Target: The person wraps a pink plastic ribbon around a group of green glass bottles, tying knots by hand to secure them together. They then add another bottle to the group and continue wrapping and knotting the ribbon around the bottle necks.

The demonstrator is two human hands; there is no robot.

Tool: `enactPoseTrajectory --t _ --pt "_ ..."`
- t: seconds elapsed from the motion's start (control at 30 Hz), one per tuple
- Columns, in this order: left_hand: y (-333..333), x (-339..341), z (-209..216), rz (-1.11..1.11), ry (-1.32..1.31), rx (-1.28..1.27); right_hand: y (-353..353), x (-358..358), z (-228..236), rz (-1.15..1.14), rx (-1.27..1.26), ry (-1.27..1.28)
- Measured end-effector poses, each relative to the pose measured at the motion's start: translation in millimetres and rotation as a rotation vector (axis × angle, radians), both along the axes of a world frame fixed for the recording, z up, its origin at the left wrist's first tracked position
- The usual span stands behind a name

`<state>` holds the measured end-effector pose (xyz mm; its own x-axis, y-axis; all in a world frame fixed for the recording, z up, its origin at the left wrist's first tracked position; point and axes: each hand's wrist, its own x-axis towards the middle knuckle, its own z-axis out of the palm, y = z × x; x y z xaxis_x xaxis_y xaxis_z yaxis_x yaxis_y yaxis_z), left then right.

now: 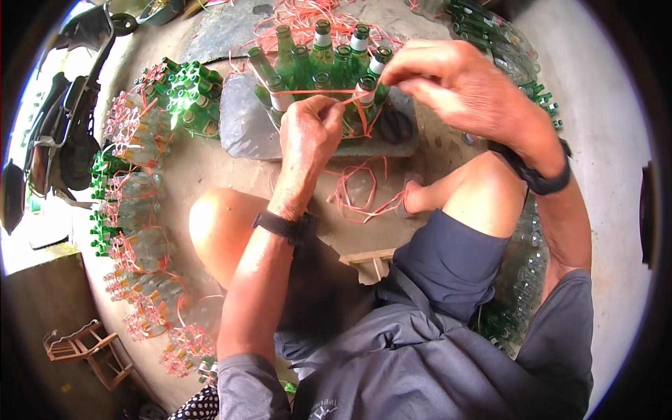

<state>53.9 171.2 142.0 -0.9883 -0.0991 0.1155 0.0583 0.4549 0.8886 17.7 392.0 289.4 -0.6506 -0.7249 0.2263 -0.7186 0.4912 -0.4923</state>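
A cluster of green glass bottles (301,68) stands upright in front of me, with a red plastic strap (308,92) running around the necks on the near side. My left hand (311,129) is closed at the near edge of the cluster, pinching the strap. Above the right side of the bottles, my right hand (448,84) has its fingertips pressed together by a bottle neck, where the strap leads up to them. Under the bottles lies a grey slab (245,133). Dark loops like scissor handles (395,127) rest at its right.
Loose red strapping (360,192) lies on the floor between my legs, with a larger tangle (280,17) behind the bottles. Tied bundles of clear bottles (143,189) and green bottles (194,94) line the left. More bottles (490,38) lie along the right wall. A small wooden chair (94,350) is lower left.
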Motion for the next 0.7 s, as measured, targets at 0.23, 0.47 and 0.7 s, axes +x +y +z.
enactPoseTrajectory --t 0.23,0.47,0.7 --pt "12.5 3.5 1.1 0.194 0.000 -0.083 -31.5 -69.7 -63.5 0.090 0.139 0.166" --pt "18.0 4.0 -7.5 0.322 0.074 -0.067 -55.5 -78.1 -69.6 0.118 0.324 -0.052" --pt "21.3 1.9 -12.7 0.363 0.071 -0.059 -56.8 -98.0 -80.8 0.145 0.345 -0.588"
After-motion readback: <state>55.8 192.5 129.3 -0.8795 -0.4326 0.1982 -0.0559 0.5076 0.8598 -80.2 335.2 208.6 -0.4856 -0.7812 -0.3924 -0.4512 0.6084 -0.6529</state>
